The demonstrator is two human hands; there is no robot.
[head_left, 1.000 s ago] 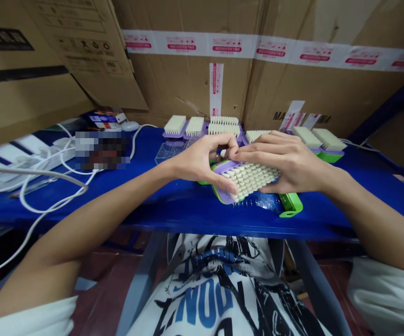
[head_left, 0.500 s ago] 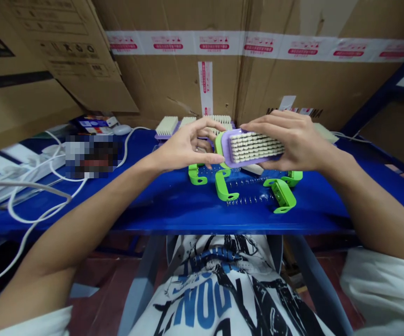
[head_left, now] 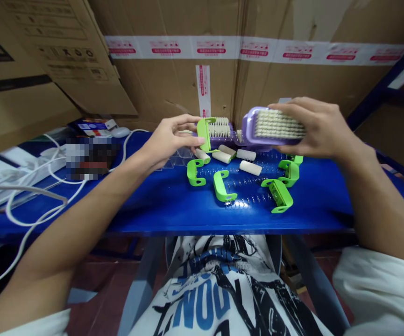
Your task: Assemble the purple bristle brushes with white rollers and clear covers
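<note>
Between the fingers and thumb of my left hand (head_left: 172,140) is a green plastic bracket (head_left: 204,135), held upright. My right hand (head_left: 315,128) grips a purple scrub brush (head_left: 250,126), its cream bristles turned toward me; the brush and bracket are apart. Below them on the table lie several more green brackets, among them a near-left bracket (head_left: 221,186) and a near-right bracket (head_left: 281,195). Thin metal springs (head_left: 249,201) stretch between these. Several cream cylinders (head_left: 251,168) lie behind the springs. Another purple brush (head_left: 219,130) sits at the back, partly hidden by the held bracket.
White cables (head_left: 30,214) loop over the left of the blue table (head_left: 145,205), near a white mouse (head_left: 120,132) and a small box (head_left: 96,125). A large cardboard box (head_left: 173,88) walls off the back. A blue metal post (head_left: 380,79) rises at right.
The brush and the green bracket, together before, have come apart. My right hand has moved right with the brush; my left has drawn left with the bracket, exposing the cream cylinders.
</note>
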